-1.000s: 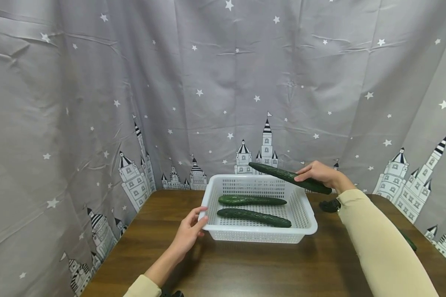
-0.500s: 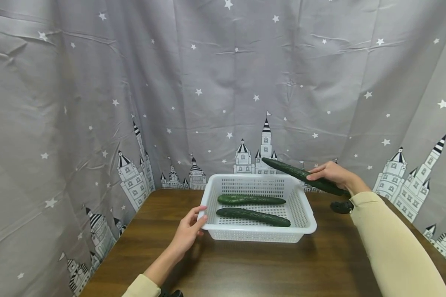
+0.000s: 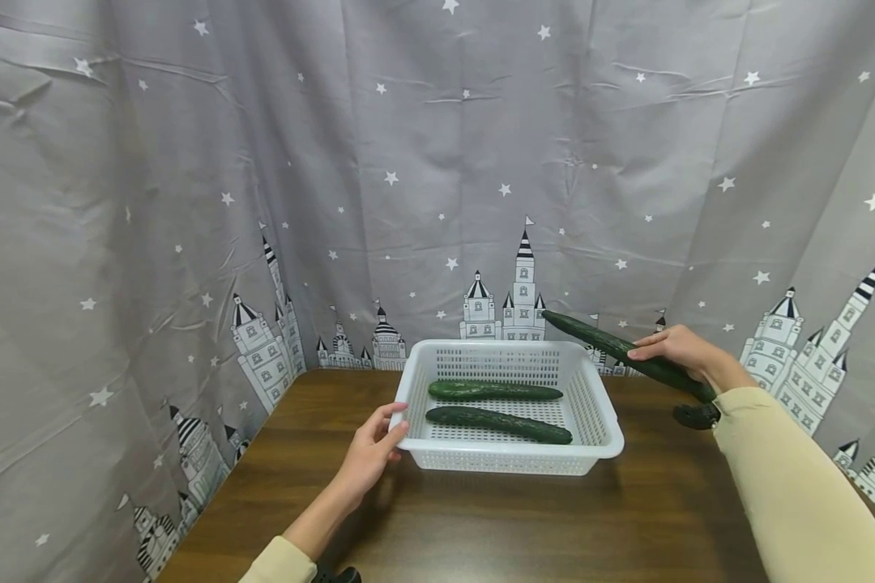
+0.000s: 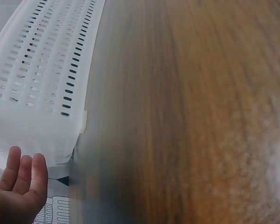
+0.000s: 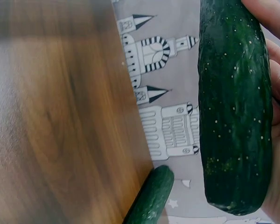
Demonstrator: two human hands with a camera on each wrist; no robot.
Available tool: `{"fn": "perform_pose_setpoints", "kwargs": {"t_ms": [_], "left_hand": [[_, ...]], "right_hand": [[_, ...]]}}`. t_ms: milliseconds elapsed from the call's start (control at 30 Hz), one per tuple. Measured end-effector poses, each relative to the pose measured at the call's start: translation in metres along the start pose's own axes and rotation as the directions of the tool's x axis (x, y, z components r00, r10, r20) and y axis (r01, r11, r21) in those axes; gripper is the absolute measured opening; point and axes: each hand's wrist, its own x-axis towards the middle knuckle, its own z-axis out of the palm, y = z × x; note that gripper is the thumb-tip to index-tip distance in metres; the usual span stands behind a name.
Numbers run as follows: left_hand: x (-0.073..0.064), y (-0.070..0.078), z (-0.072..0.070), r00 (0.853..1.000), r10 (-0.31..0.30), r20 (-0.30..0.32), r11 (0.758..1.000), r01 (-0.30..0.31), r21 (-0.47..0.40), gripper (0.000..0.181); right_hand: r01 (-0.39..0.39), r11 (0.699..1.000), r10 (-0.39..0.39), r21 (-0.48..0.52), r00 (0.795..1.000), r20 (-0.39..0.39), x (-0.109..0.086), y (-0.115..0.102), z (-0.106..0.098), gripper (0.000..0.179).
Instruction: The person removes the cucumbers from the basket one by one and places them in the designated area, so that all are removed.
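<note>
Fingers (image 3: 649, 347) of the right hand (image 3: 687, 354) grasp a cucumber (image 3: 607, 343); left hand (image 3: 368, 453) grips the basket (image 3: 506, 450).

A grey curtain (image 3: 437, 129) (white stars (image 3: 100, 397), striped-roofed castles (image 3: 524, 291)) behind a brown wooden table (image 3: 525, 526).

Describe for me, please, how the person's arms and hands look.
The right sleeve and left sleeve are plain pale yellow. A black device shows at each sleeve's end, the left one partly cropped. The left hand and right hand wear no gloves.
</note>
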Motion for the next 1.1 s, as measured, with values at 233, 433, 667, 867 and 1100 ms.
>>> {"fn": "perform_pose_setpoints", "kwargs": {"t_ms": [233,433,667,867,1100], "left_hand": [[0.0,0.0,0.001,1.0,-0.003,0.006,1.0,0.003,-0.005,0.036],[0.0,0.0,0.0,1.0,-0.004,0.01,1.0,0.004,-0.001,0.035],[0.0,0.0,0.0,1.0,-0.005,0.01,1.0,0.005,-0.001,0.037],[-0.001,0.001,0.0,1.0,-0.012,0.01,1.0,0.012,0.009,0.038],[-0.001,-0.001,0.0,1.0,-0.013,0.008,1.0,0.013,0.006,0.038]], "right_hand": [[-0.022,1.0,0.022,0.009,1.0,-0.008,-0.007,0.016,-0.004,0.065],[-0.046,0.999,0.046,0.025,0.999,-0.02,-0.017,0.029,-0.007,0.064],[-0.078,0.996,0.081,0.047,0.995,-0.065,-0.025,0.047,-0.008,0.066],[-0.09,0.995,0.093,0.034,0.992,-0.09,-0.036,0.059,-0.007,0.067],[-0.115,0.992,0.119,0.047,0.987,-0.105,-0.043,0.073,-0.006,0.06]]}}
